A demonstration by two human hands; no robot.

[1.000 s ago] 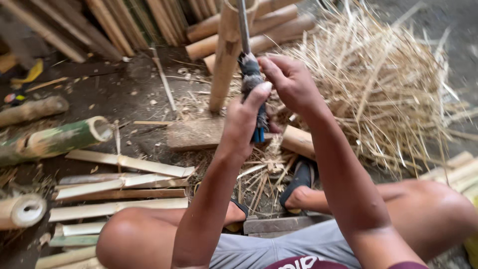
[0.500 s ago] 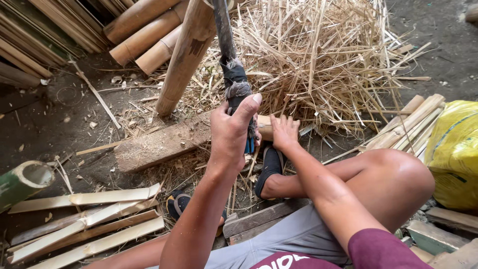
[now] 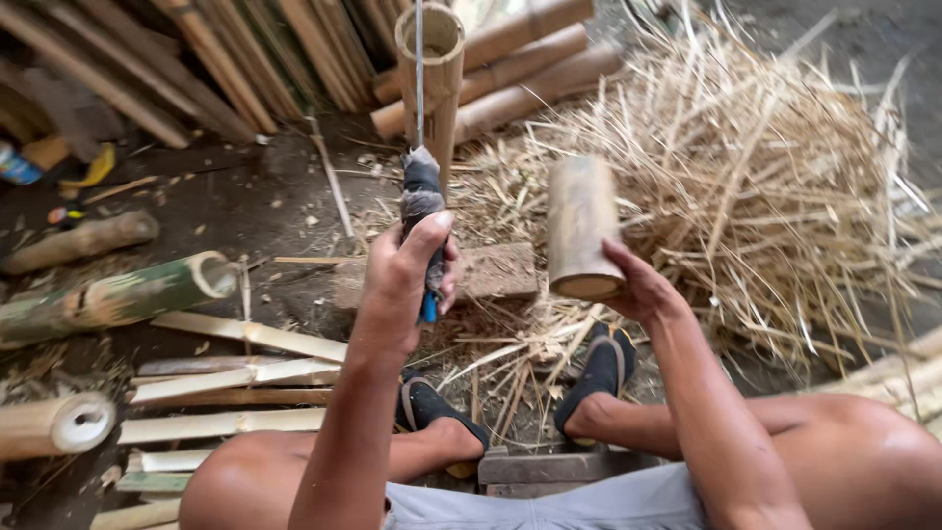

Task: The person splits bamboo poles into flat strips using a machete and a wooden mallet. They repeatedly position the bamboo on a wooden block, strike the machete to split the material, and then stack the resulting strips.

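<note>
Bamboo is what we work on: an upright tube (image 3: 432, 74) stands on end on the ground ahead of us, its open mouth facing up and its long axis vertical. Our left hand (image 3: 407, 275) is wrapped tight around the cloth-bound handle (image 3: 422, 201) of a knife, fingers (image 3: 446, 280) curled shut on it. The thin blade (image 3: 419, 69) runs straight up from the handle, edge-on to us, crossing in front of the tube; whether it touches the rim we cannot tell.

Our right hand (image 3: 638, 290) grips a short bamboo billet (image 3: 581, 226) from below, fingers closed around its lower end. The billet stands nearly vertical, cut end down, just right of the knife and apart from the tube.

A flat wooden block (image 3: 496, 270) lies on the ground between the two hands. Straw-like shavings (image 3: 765, 177) pile up to the right, split slats (image 3: 226, 378) lie at left, and whole poles (image 3: 510, 59) rest behind the tube.
</note>
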